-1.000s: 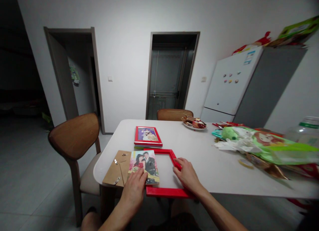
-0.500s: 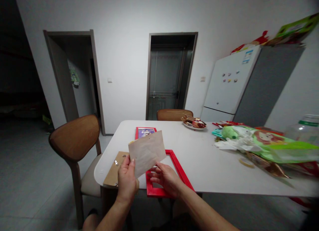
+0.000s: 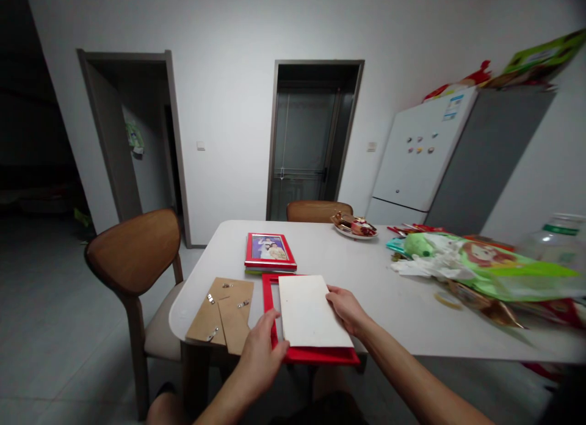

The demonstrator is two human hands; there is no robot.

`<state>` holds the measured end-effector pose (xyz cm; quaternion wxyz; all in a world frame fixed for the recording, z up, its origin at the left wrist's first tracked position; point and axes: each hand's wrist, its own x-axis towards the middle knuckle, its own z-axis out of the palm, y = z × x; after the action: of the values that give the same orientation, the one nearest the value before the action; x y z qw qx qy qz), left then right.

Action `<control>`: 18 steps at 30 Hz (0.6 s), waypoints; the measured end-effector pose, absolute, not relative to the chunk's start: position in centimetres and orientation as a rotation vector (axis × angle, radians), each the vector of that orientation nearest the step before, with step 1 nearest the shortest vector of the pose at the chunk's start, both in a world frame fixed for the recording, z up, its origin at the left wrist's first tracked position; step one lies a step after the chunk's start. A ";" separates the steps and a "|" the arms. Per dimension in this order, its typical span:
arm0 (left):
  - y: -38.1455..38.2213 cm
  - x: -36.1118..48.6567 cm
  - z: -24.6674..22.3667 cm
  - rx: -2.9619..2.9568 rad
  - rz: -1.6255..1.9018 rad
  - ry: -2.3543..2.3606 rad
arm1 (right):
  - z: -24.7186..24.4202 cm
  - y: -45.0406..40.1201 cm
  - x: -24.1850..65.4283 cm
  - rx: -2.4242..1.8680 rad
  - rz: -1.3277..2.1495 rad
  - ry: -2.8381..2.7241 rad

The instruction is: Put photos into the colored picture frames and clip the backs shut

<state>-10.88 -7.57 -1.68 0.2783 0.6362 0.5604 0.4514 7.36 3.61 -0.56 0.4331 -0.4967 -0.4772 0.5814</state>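
Observation:
A white sheet of paper (image 3: pixel 315 312) lies over the opening of a red picture frame (image 3: pixel 315 355), slightly off to the right and covering most of it. My right hand (image 3: pixel 348 310) pinches the sheet's right edge between thumb and fingers. At the lower left, my left hand (image 3: pixel 263 352) has thumb and forefinger apart; the thumb is by the sheet's corner, the fingertips by the frame's left side. Beside that hand lies a brown backing board (image 3: pixel 206 312) with metal clips, partly under a smaller brown piece (image 3: pixel 234 325).
Behind the red frame, another red frame with a photo (image 3: pixel 270 249) lies on a small stack. The white table (image 3: pixel 389 321) bears a plate of items (image 3: pixel 357 234) at the back and green packaging (image 3: pixel 499 266) at the right. A wooden chair (image 3: pixel 135 251) stands left.
The sheet has come down from mid-air onto the red frame. My left hand has released it and moved right and down. The smaller brown piece now shows on the backing board.

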 end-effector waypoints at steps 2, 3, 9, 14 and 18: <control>-7.8 -10.5 -2.0 1.818 1.120 1.534 | -0.9 3.9 7.0 -1.280 1.380 -1.291; -7.9 -10.5 -2.2 1.856 1.091 1.537 | -1.0 4.0 6.8 -1.309 1.329 -1.346; -7.8 -10.7 -3.2 2.031 1.012 1.544 | -1.3 4.9 5.6 -1.425 1.095 -1.515; -7.9 -10.6 -3.1 2.152 0.870 1.579 | -1.4 5.5 5.9 -1.588 0.807 -1.696; -8.1 -10.5 -2.7 2.223 0.732 1.638 | -1.4 5.3 6.1 -1.712 0.564 -1.834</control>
<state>-10.48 -8.12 -2.69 0.1419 0.7703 0.5676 0.2537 6.09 5.26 -1.40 0.2812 -0.6389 -0.6844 0.2105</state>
